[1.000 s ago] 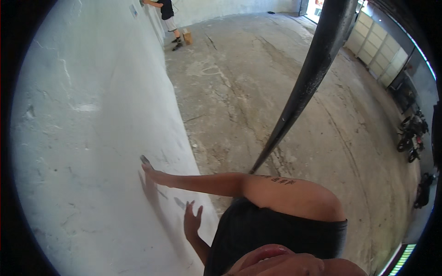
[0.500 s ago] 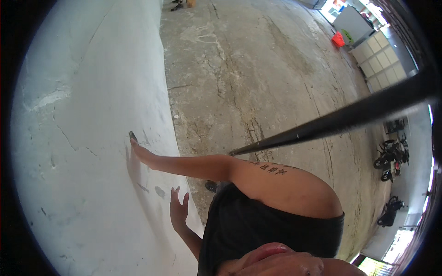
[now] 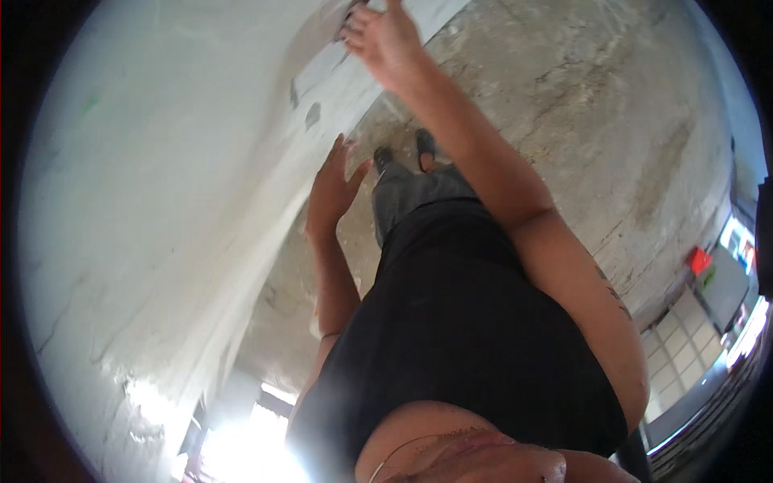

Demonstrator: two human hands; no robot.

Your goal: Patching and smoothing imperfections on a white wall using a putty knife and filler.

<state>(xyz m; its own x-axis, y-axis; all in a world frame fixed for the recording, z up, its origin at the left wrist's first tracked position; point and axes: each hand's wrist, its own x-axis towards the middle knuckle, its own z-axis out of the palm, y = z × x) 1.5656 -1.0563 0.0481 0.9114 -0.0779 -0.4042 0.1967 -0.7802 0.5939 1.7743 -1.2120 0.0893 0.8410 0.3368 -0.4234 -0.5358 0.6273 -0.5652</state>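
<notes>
My right hand reaches far forward to the white wall. Its fingers curl round a small dark thing at the wall face; the kind is hard to make out, as the fingers cover most of it. My left hand is lower and to the left, close to the wall, with fingers stretched and thumb apart, holding nothing. Whether it touches the wall I cannot tell. A grey patch marks the wall between the two hands.
Cracked concrete floor runs along the wall's foot. My shoes stand close to the wall. Far right are a red thing and a pale panelled cabinet. Bright light enters at a doorway lower left.
The view has swung round and now looks down more along my body. My right hand still has the dark thing at the wall. My left hand stays open; the black pole has left the view.
</notes>
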